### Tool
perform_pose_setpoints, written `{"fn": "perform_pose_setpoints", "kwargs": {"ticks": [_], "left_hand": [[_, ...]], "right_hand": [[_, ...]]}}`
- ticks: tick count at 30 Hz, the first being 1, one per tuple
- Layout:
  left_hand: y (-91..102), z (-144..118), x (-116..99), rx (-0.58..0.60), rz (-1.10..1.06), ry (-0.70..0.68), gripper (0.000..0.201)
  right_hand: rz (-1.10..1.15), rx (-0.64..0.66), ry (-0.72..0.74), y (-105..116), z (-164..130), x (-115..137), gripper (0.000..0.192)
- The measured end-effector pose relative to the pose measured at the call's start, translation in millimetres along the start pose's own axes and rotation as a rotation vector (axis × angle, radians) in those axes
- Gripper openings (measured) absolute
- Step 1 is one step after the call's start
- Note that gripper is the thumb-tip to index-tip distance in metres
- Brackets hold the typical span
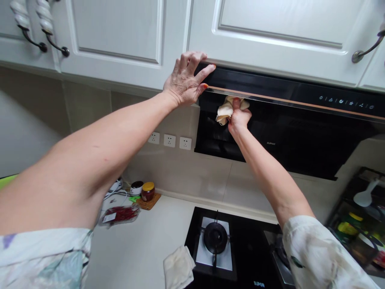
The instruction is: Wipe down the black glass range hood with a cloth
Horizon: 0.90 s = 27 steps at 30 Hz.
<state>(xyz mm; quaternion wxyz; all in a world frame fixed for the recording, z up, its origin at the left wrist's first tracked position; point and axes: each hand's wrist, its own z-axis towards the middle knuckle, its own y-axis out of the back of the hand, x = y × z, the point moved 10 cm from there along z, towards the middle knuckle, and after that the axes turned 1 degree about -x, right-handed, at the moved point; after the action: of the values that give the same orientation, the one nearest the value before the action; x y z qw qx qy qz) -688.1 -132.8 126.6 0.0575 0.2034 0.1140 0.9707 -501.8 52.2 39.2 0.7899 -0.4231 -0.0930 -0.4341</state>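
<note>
My right hand (239, 118) is closed around a bunched cream cloth (225, 111) and presses it against the black glass front of the range hood (300, 132), just under its copper-coloured trim strip. My left hand (185, 80) rests flat with fingers spread on the bottom edge of the white wall cabinet (120, 36), at the hood's upper left corner, the thumb reaching onto the hood's top panel. Both arms are stretched up and forward.
Below lies a black gas hob (216, 241) with a second folded cloth (179, 267) beside it on the white counter (144, 241). Jars (148, 191) and a bag of red chillies (120, 214) sit at the back left. Wall sockets (169, 140) are left of the hood. A rack (361, 216) stands right.
</note>
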Motion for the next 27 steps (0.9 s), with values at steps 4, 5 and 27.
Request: {"fn": "perform_pose_setpoints", "kwargs": {"ticks": [4, 5, 27], "left_hand": [[2.9, -0.6, -2.5, -0.022, 0.017, -0.005, 0.091], [4.3, -0.7, -3.3, -0.028, 0.023, -0.002, 0.089], [0.6, 2.3, -4.4, -0.029, 0.083, -0.072, 0.073]], "right_hand": [[-0.006, 0.056, -0.060, -45.0, -14.7, -29.9, 0.034], [-0.015, 0.067, -0.081, -54.3, -18.3, -36.3, 0.035], [-0.068, 0.127, -0.023, -70.1, -9.1, -47.9, 0.050]]}}
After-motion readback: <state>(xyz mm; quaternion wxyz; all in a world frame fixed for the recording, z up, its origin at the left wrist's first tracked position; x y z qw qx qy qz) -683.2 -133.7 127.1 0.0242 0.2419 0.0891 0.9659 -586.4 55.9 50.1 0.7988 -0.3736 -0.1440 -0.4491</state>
